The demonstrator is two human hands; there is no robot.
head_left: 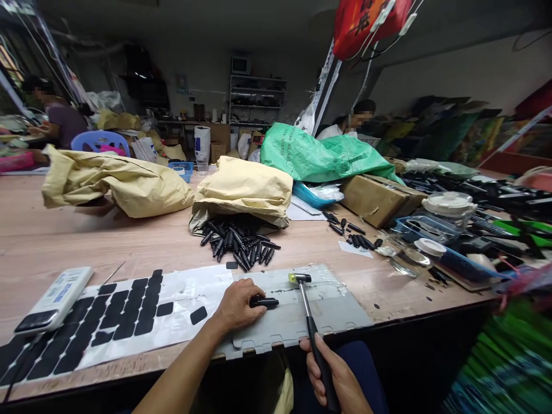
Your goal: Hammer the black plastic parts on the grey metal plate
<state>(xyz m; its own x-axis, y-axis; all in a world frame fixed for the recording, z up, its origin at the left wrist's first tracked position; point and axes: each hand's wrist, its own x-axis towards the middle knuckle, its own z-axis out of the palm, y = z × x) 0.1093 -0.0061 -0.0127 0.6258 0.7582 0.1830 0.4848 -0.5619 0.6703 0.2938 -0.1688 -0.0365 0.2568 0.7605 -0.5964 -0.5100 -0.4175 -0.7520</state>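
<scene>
My left hand (238,303) rests on a grey metal plate (336,313) at the table's front edge and pinches a small black cylindrical part (265,301) flat against it. My right hand (338,380), below the table edge, is wrapped round the black handle of a small hammer (309,322). The hammer's head, with a yellow-green face, hovers just right of the black part. A heap of similar black parts (238,240) lies behind the plate, spilling from a tan bag (244,190).
A white sheet with several black adhesive pads (125,313) lies left, beside a white remote-like device (56,299). Another tan bag (112,181), a green bag (319,152), a cardboard box (379,198) and cluttered containers (435,230) fill the back and right. Two people sit far off.
</scene>
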